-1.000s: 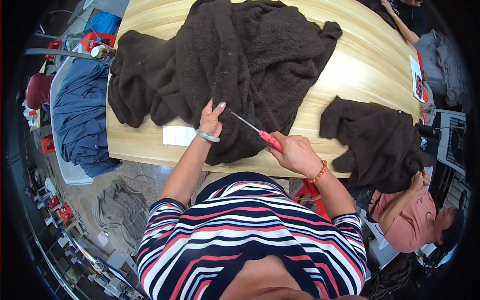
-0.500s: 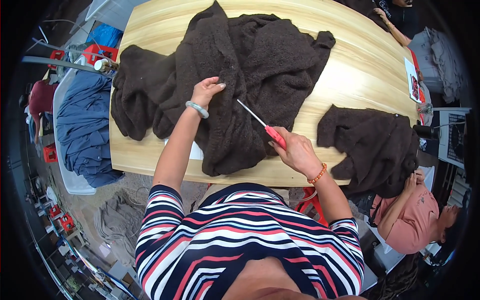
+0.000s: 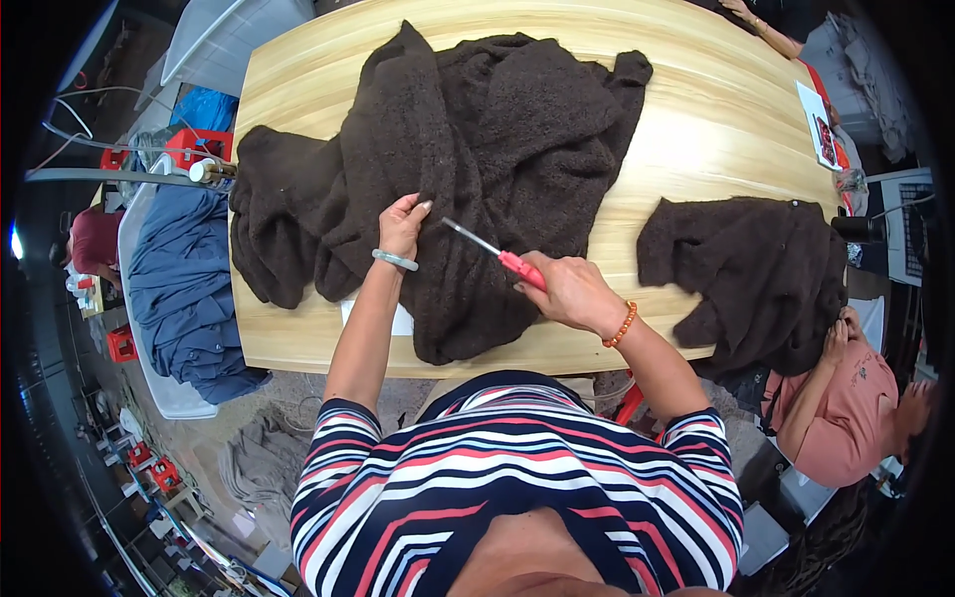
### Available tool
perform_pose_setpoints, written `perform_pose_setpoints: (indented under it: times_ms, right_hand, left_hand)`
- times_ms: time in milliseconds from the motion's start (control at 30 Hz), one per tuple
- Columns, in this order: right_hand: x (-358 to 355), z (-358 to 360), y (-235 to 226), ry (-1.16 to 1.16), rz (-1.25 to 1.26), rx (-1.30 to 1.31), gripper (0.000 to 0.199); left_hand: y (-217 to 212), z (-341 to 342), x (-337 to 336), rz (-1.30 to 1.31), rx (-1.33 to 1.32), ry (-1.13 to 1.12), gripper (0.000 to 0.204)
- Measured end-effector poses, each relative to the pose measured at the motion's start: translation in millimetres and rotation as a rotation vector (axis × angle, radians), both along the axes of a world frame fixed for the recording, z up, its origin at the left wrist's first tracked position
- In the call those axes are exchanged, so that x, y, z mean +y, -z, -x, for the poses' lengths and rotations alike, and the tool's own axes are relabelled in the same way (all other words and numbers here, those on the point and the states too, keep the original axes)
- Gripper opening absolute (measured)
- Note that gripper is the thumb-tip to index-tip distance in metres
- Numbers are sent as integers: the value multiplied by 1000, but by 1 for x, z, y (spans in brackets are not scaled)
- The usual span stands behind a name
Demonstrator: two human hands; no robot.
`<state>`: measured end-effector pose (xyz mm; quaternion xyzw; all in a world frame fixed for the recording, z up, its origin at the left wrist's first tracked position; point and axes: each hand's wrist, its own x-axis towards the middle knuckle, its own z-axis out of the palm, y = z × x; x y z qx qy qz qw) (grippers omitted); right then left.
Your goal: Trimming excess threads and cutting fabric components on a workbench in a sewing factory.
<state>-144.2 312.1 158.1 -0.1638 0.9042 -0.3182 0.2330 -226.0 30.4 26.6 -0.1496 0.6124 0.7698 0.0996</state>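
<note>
Head view: on the table [image 3: 716,129] a dark brown garment [image 3: 517,119] is spread beneath the left hand [image 3: 400,234] and toward twelve o'clock; whether it is pinched by the bunched fingertips cannot be told. By the curled right hand [image 3: 572,294] a red-handled tool [image 3: 521,267] is gripped, tip toward ten o'clock.

The wood-grain table [image 3: 716,129] bears 2 brown knit heaps [image 3: 537,109] and white papers [image 3: 811,104].

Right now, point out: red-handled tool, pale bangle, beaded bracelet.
Red-handled tool [image 3: 517,266]: head view, on the handle.
Pale bangle [image 3: 395,261]: head view, middle of band.
Beaded bracelet [image 3: 626,328]: head view, middle beads.
</note>
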Motion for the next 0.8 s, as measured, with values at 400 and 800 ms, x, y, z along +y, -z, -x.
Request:
perform_pose_setpoints:
  times_ms: [400,800]
  right_hand:
    - [4,13,-1,175,-27,93,29]
    - [3,23,0,161,-140,63,30]
  left_hand:
    - [-15,72,36,567,141,83,42]
    - [14,43,21,-67,116,115,16]
